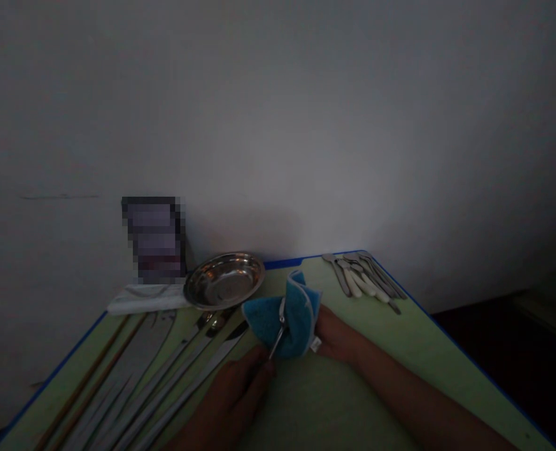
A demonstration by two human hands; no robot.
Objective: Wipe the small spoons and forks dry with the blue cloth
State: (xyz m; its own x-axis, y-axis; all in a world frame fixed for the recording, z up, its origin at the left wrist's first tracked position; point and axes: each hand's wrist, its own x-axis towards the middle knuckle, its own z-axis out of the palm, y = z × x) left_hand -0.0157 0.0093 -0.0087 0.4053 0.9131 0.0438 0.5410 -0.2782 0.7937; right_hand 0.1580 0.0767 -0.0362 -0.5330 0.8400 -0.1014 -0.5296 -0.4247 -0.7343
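Note:
My left hand (pixel 245 385) is closed around the handle of a shiny metal piece of cutlery (pixel 277 338), which slants up and away from me. Its far end lies against a blue cloth (pixel 263 319) with a pale edge; I cannot tell whether it is a spoon or a fork. Behind and under that cloth, my right hand (pixel 334 335) grips it from the right side, its fingers mostly hidden. The cloth is folded up partly around the cutlery, above the table's middle.
A round steel bowl (pixel 226 282) stands at the back beside a folded white cloth (pixel 146 297) and a blurred-out upright object (pixel 156 241). Several long utensils (pixel 165 376) lie at the left. Spoons and white-handled cutlery (pixel 360 279) lie back right on the green table (pixel 325 401).

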